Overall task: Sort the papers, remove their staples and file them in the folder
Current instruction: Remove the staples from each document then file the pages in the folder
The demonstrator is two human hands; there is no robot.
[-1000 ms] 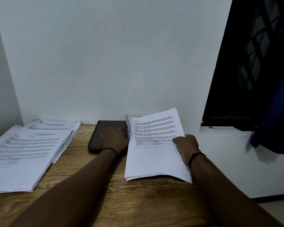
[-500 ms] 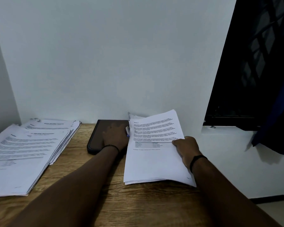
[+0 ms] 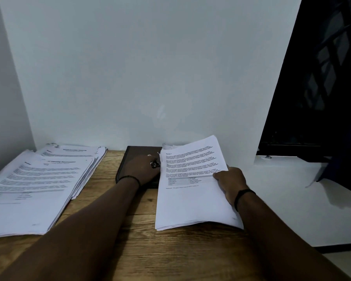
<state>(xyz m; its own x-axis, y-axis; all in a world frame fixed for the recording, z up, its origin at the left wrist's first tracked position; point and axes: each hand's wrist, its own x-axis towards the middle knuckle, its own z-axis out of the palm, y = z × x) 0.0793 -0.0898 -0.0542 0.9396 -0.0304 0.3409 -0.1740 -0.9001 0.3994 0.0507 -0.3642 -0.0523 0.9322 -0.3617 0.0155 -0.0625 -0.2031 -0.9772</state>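
Flatly, right hand (image 3: 230, 182) pinching white paper sheaf (image 3: 193, 191), left hand (image 3: 142, 168) gripping small metal tool (image 3: 154, 164), grainy wooden desk (image 3: 150, 252).

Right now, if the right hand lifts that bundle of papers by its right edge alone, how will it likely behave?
The bundle of papers would probably sag on the unheld side: its thin sheets already bow above the table. The right hand grips one edge only, so loose sheets may fan or slip. It looks light enough for one hand.

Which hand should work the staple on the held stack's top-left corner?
Left, probably. The left hand sits on the dark folder, holding a small metal tool beside that corner. The right hand grips the paper stack at its right edge.
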